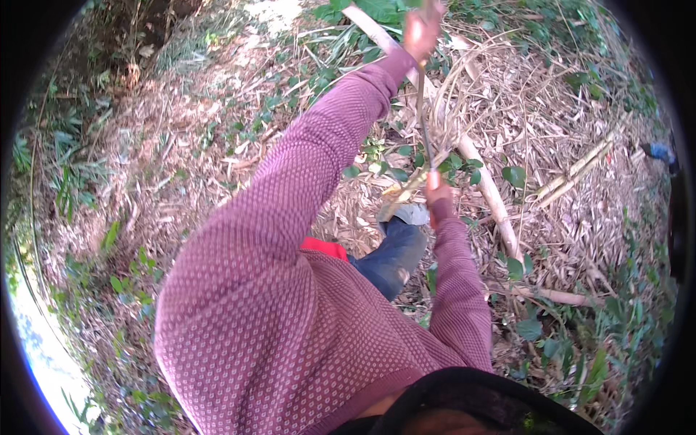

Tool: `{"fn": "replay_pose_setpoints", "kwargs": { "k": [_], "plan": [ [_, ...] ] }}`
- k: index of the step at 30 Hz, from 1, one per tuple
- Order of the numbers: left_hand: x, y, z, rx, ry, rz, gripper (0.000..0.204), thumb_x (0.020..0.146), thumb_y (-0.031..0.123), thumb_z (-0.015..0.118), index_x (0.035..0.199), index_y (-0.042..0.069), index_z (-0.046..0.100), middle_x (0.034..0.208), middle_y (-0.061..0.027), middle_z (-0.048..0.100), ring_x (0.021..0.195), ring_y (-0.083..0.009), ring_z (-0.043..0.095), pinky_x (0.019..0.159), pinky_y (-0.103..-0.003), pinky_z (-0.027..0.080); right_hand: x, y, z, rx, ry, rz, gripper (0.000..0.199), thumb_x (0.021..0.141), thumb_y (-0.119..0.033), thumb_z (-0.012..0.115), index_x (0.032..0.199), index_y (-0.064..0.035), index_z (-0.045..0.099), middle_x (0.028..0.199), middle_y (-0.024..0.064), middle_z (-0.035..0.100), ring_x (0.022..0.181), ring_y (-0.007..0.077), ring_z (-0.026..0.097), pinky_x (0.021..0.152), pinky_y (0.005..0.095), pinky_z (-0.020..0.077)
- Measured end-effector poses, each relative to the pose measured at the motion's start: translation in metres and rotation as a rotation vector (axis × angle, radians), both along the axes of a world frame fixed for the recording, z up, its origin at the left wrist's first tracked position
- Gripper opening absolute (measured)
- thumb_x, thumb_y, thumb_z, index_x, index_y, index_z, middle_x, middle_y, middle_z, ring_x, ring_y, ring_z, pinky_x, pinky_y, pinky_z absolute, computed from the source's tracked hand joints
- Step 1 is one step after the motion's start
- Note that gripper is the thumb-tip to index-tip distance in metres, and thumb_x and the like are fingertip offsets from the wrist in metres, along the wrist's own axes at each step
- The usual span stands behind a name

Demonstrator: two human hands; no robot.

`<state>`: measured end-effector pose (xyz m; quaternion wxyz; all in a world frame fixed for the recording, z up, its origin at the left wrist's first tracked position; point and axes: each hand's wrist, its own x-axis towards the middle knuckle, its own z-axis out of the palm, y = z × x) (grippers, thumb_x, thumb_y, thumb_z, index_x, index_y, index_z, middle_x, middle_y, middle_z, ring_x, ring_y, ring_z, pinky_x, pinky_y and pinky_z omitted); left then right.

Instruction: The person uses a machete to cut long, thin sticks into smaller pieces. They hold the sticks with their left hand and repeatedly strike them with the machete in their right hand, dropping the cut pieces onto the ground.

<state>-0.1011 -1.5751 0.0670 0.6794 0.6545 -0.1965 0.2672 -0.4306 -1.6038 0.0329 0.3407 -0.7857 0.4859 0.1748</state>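
Mauve patterned sleeves [319,152] cover both of the person's arms, which reach forward over ground strewn with dry litter [196,138]. Both hands are engaged on one thin rod [425,130], brownish above and grey below, the principal item under inspection. It runs between the hands, nearly upright in the view.

Left hand [423,35]: farther from the body, at the upper edge of the view, blurred; fingers appear curled round the rod's upper part. Right hand [438,194]: nearer the body, closed on the lower end, thumb lying along it. Whether the grey length is a blade or plain stem cannot be told from where I stand.

Adjacent items: a pale pole [489,192] lies aslant behind the rod; loose stems [453,90] tangle beside it; a leg in blue trousers [395,255] stands just below the right hand.

Assessment: the step in hand seems to be working the rod between two grips. The next move likely calls for a firm left hold, a controlled right wrist, and, should the grey part prove sharp, keeping it clear of fingers and leg.
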Motion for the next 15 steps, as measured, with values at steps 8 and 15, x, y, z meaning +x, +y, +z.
{"fn": "replay_pose_setpoints", "kwargs": {
  "k": [8, 15],
  "plan": [
    [0.05, 0.083, -0.024, -0.441, 0.546, -0.115, 0.031, 0.091, 0.038, 0.031, 0.079, 0.01, 0.037, 0.062, -0.0019, 0.036, 0.051, -0.0129, 0.032, 0.043, -0.029, 0.03, -0.057, -0.03, -0.076, 0.308, -0.344, -0.122, 0.041, 0.066, -0.014, 0.064, 0.104, 0.0, 0.055, 0.078, 0.0107, 0.061, 0.065, 0.0218, 0.061, 0.056, 0.0339, 0.0493],
    [-0.006, 0.165, -0.064, -0.852, 0.769, 0.015, 0.046, 0.093, 0.051, 0.016, 0.064, 0.016, 0.026, 0.047, 0.0027, 0.024, 0.039, -0.0089, 0.019, 0.032, -0.025, 0.022, 0.005, -0.032, 0.056, 0.089, -0.432, -0.007, 0.02, 0.069, -0.01, 0.061, 0.085, 0.0013, 0.056, 0.058, 0.0054, 0.054, 0.043, 0.0127, 0.052, 0.039, 0.0269, 0.0414]
  ]
}}
